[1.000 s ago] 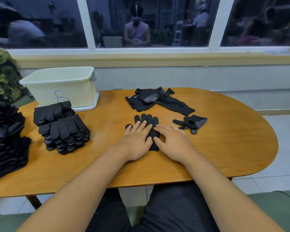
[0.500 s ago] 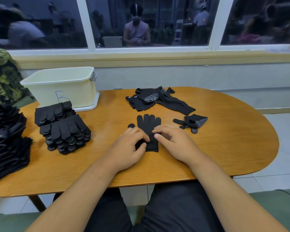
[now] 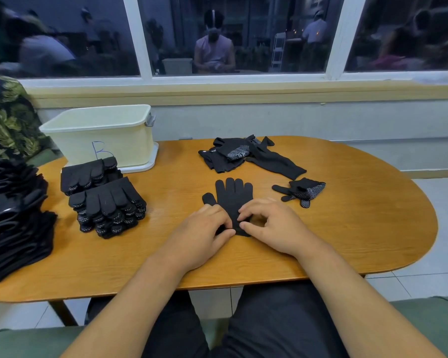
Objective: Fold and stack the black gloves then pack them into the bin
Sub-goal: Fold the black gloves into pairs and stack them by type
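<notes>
Standing behind glove stacks (image 3: 106, 202): cream bin (image 3: 98, 140), contents hidden.

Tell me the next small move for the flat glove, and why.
Probably fold the glove forward from its cuff. The left hand and right hand both pinch its near end, and it lies flat and unfolded, with its finger end pointing away.

The table (image 3: 347, 228) was brown wood, smooth and a little shiny, with thin lines running through it. The flat glove (image 3: 233, 197) was soft black knitted cloth, not shiny at all. The crumpled glove (image 3: 309, 193) had little white bumpy dots on its cloth. The bin (image 3: 101, 140) was pale plastic, smooth and dull. The window glass (image 3: 243, 34) was shiny like a mirror.
</notes>
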Available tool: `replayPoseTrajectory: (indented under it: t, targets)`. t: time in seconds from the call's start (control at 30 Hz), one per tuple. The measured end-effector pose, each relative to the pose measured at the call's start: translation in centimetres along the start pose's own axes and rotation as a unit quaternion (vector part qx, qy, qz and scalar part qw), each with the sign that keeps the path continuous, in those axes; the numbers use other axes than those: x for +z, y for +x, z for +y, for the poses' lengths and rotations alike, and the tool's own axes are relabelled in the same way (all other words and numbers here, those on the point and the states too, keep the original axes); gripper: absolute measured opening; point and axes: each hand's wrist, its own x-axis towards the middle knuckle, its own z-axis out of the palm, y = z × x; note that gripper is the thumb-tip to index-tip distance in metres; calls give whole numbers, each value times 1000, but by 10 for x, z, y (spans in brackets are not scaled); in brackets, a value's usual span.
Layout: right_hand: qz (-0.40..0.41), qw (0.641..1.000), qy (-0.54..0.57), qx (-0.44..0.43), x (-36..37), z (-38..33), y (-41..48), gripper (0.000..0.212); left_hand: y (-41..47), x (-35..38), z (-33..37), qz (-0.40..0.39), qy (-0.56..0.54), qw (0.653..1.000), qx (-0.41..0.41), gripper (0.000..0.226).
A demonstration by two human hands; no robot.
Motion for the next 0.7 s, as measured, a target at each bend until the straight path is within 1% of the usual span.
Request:
replayPoseTrajectory:
  t: [0.07, 0.17, 0.23, 0.33, 0.4, 0.5, 0.57, 0.63, 0.7]
  targets:
    - [-3, 1000, 1, -6, -2, -3, -1, 27, 0, 1, -1, 5, -6, 1000, 0, 15]
    - [-26, 999, -25, -33, -6, -8, -4, 49, -1, 2, -3, 19, -40, 999, -3, 15]
    - [-44, 998, -34, -42, -5, -10, -3, 53, -2, 0, -3, 22, -67, 998, -6, 12]
    - [-42, 998, -36, -32, -1, -6, -1, 45, -4, -3, 0, 17, -124, 992, -18, 8]
    - [-36, 999, -33, -22, 0, -3, 0, 39, -6, -5, 1, 9, -179, 983, -38, 10]
    - [-28, 999, 17, -1, -3, -4, -1, 31, -9, -10, 1, 12, -263, 962, -68, 14]
    - [-12, 998, 62, 20, -6, -5, -2, 25, -12, -13, 0, 23, -297, 951, -80, 24]
    - [13, 994, 97, 45, -7, -6, -3, 22, -13, -14, -2, 24, -296, 950, -95, 33]
    - [31, 989, 127, 62, -6, -7, -3, 23, -12, -13, -2, 11, -265, 958, -111, 39]
